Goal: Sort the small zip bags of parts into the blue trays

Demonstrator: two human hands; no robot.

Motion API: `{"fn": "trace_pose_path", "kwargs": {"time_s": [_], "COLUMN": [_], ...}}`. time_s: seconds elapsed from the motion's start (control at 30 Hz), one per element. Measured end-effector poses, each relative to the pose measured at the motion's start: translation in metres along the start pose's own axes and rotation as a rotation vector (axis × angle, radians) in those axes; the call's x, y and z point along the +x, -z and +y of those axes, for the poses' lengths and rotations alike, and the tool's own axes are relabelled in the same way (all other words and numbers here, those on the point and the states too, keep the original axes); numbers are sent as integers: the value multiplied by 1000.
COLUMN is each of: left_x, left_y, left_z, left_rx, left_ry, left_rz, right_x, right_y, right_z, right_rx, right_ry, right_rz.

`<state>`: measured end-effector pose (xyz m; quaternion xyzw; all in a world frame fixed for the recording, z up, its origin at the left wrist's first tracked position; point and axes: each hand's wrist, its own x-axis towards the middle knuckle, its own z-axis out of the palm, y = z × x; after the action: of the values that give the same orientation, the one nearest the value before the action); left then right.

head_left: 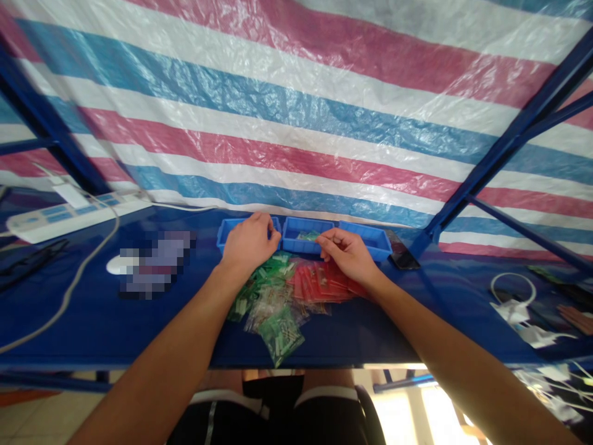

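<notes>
My left hand [250, 240] is over the left blue bin [223, 230], its fingers curled together; what they hold, if anything, is hidden. By the right end of the middle blue bin [296, 246], my right hand [343, 250] pinches thumb and fingers together, on something too small to make out. A small pale green packet [307, 235] lies inside that bin. The right blue bin [377, 242] stands behind my right hand. Below both hands spreads a pile of small plastic bags: green bags [281, 335], clear bags [269, 303] and red bags [315, 284], with small parts inside.
A dark phone [405, 258] lies right of the bins. On the left of the blue table [162, 334] are a white power strip [92, 213], a cable [76, 296] and a white mouse [121, 265]. White cabled items [514, 309] sit at right. A striped sheet [296, 123] hangs behind.
</notes>
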<state>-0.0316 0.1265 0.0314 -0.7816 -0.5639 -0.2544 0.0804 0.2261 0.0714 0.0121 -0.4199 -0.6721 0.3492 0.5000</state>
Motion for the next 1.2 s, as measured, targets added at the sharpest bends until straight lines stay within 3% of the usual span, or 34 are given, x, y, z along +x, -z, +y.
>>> {"fn": "trace_pose_path", "kwargs": {"time_s": [0.1,0.27,0.4,0.57,0.83,1.2], "left_x": [-1,-1,-1,-1,-1,0], "left_y": [-3,-5,-7,-9,-10,-5], "left_z": [0,-1,-2,-2,-3,1], "left_rx": [29,7,-23,-32,-58,-88], "left_ry": [30,25,-17,-20,-7,-53], "left_rz": [-57,-48,-34,-3,36,97], "right_x": [0,-4,-9,-10,-8,-7], "right_y": [-1,-1,0,-2,-3,-3], "right_z": [0,-6,-15,-18,-11,-8], "right_rx": [-20,-187,-421,-467,-533,-510], "right_ry": [12,116,345,491,493,440], "right_rz": [0,-6,-164,-343,-492,-482]}}
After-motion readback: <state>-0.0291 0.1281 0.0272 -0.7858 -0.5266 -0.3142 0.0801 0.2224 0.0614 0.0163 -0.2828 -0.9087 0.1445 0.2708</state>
